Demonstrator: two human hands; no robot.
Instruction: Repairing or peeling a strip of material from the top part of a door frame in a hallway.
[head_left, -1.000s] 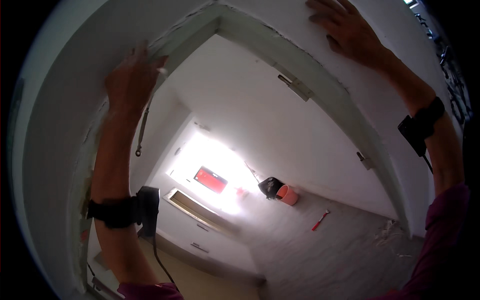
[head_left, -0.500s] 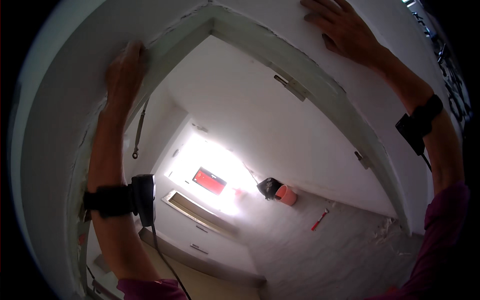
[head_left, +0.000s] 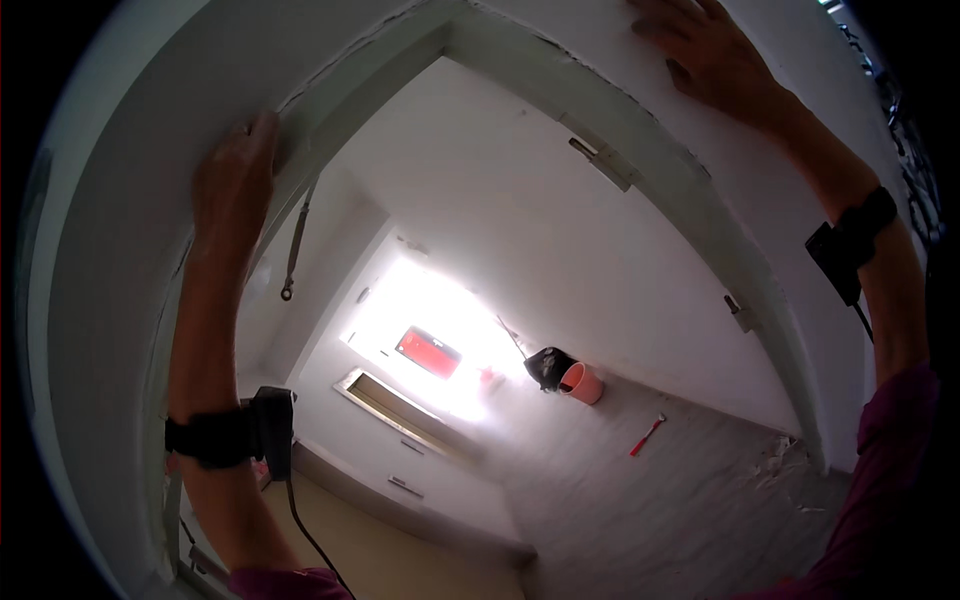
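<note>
A pale grey-green door frame [head_left: 560, 80] arches across the view, with a rough, cracked seam where it meets the white wall [head_left: 130, 230]. At the left side of the frame my left hand [head_left: 232, 190] is closed against the seam, thumb and fingers drawn together. Whether anything small is pinched there is hidden. High on the right, my right hand [head_left: 715, 65] rests on the wall with fingers stretched out and apart, partly cut off by the upper edge and slightly blurred. It holds nothing that I can see.
Metal hinge plates [head_left: 602, 165] project from the frame's right side. A rod with a ring end [head_left: 295, 250] hangs inside on the left. Beyond the doorway lie a pink bucket [head_left: 582, 383], a black bag [head_left: 547, 368], a red-handled hammer-like tool [head_left: 648, 436] and pale debris [head_left: 780, 460] on the floor.
My left hand has slid slightly down and left along the frame's seam, still closed. My right hand stays spread on the wall, while the whole view has shifted a little.
</note>
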